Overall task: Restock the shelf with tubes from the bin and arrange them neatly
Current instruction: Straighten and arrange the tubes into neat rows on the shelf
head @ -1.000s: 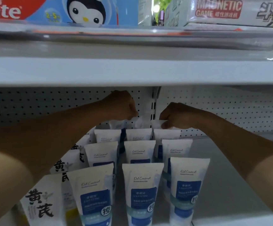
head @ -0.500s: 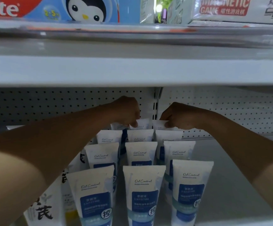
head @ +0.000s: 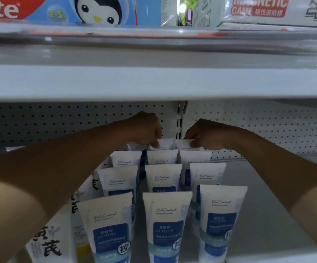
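Observation:
White tubes with blue labels stand upright in three columns on the grey shelf (head: 267,215), several rows deep. At the back of the shelf my left hand (head: 146,130) pinches the top of the rearmost tube of the middle column (head: 164,144). Beside it my right hand (head: 205,135) pinches the top of the rearmost tube of the right column (head: 182,144). Both arms reach in under the upper shelf board (head: 157,82). The front-row tubes (head: 166,224) face me with labels readable.
A column of white tubes with black characters (head: 49,245) stands at the left of the blue-labelled ones. A pegboard back wall (head: 258,130) closes the shelf. Toothpaste boxes (head: 68,10) and a magnetic game box (head: 258,8) sit on the shelf above.
Both hands stay on the rearmost tubes; the left hand has dropped a little lower onto its tube top. The view has shifted slightly downward and closer.

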The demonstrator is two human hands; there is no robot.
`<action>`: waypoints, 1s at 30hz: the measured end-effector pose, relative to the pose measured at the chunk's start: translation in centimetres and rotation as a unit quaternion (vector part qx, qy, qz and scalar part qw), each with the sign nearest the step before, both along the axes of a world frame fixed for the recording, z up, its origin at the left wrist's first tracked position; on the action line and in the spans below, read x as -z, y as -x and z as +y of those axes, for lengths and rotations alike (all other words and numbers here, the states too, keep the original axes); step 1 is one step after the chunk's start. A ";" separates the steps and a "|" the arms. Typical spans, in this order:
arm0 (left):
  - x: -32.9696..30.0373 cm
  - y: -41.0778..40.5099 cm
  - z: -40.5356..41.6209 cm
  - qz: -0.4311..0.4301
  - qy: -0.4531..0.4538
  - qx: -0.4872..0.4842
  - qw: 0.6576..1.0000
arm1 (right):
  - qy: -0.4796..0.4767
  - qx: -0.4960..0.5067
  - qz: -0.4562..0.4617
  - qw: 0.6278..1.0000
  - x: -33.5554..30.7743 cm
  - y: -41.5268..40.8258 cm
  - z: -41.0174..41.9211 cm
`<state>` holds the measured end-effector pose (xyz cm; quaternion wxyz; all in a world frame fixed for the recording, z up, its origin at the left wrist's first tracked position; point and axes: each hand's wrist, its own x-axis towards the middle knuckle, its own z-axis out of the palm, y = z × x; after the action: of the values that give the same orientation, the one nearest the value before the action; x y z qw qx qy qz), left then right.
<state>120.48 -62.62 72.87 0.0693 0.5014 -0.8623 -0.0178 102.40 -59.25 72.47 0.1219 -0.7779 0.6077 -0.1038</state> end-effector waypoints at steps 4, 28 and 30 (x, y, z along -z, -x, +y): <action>-1.0 -1.0 0.0 0.084 0.008 0.000 0.996 | 0.000 0.006 -0.021 1.000 0.1 0.2 -0.1; 0.0 -6.6 -0.2 -0.020 -0.028 -0.036 0.999 | 0.098 0.011 -0.104 0.990 -0.2 -1.3 1.6; 0.1 -6.6 -0.4 -0.018 -0.031 -0.034 0.999 | 0.113 0.012 -0.116 0.987 -0.5 -1.4 1.8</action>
<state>127.05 -63.06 72.76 0.0391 0.5322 -0.8450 -0.0333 103.80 -57.48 72.95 0.1014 -0.7619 0.5832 -0.2628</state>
